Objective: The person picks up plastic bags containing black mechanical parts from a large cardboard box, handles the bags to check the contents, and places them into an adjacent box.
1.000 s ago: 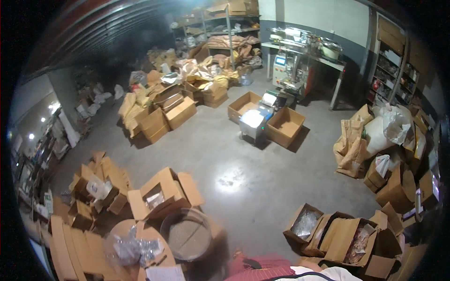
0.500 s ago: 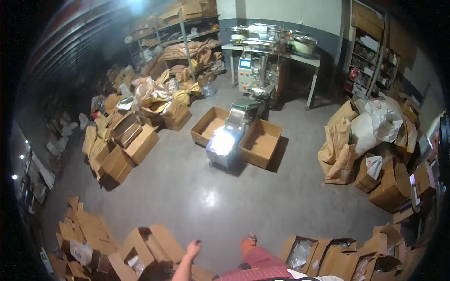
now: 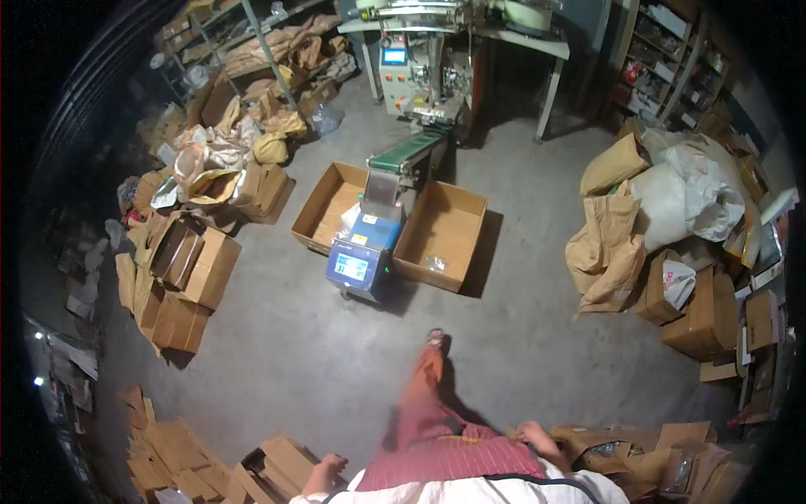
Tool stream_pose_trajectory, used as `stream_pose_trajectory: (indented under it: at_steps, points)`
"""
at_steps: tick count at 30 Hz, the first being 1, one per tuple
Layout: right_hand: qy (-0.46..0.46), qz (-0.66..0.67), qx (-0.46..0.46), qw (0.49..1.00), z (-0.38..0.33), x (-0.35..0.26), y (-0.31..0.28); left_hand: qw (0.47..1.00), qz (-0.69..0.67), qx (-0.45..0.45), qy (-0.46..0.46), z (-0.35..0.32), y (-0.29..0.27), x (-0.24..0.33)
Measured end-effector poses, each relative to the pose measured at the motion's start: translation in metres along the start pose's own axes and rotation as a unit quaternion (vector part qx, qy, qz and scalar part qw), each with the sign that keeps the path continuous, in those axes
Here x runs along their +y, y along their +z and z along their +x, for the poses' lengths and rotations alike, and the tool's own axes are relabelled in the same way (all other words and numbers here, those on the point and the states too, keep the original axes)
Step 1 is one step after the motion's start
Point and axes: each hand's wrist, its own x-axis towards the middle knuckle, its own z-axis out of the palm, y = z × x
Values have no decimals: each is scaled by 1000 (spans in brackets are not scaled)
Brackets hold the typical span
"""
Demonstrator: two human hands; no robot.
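Note:
My left hand (image 3: pixel 333 463) hangs low at my left side, fingers loosely bent, with nothing seen in it. It is nearest to an opened cardboard box (image 3: pixel 287 460) on the floor. My right hand (image 3: pixel 532 434) hangs beside my right thigh, next to the red trousers (image 3: pixel 453 445); its fingers are loosely bent and no object shows in it. One foot (image 3: pixel 435 338) is stepped forward on the grey floor. Ahead stands a blue machine with a lit screen (image 3: pixel 351 267), under the end of a green conveyor belt (image 3: pixel 409 153). Neither hand touches the machine.
Open cartons flank the blue machine; the right carton (image 3: pixel 445 227) has a small clear packet (image 3: pixel 436 264) inside. A packing machine (image 3: pixel 411 84) stands behind. Sacks and cartons (image 3: pixel 197 244) pile up at left, large sacks (image 3: pixel 672 197) at right. Opened boxes (image 3: pixel 621 458) lie near me.
I have come closer to the blue machine, and its screen is now readable as a display. My leg reaches further forward. My left hand has dropped back; my right hand has come into view.

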Motion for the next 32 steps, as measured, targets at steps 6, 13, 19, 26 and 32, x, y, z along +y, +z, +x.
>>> stream_pose_trajectory:
  at_steps: [6,13,19,26,32]
  points:
    - [-77,-445,66,890,47,-46,-79,984,147,-93,38,55,-113,201]
    - [95,-201,36,974,152,-158,-145,845,405,186,297,32,-240,658]
    - [81,-209,16,974,253,-205,-253,813,25,259,521,-69,-208,991]
    - [89,-400,-25,912,354,-204,-479,648,409,-4,643,-13,-99,1071]
    - [180,-555,-60,810,434,-186,-711,492,715,104,485,-14,-108,1103]
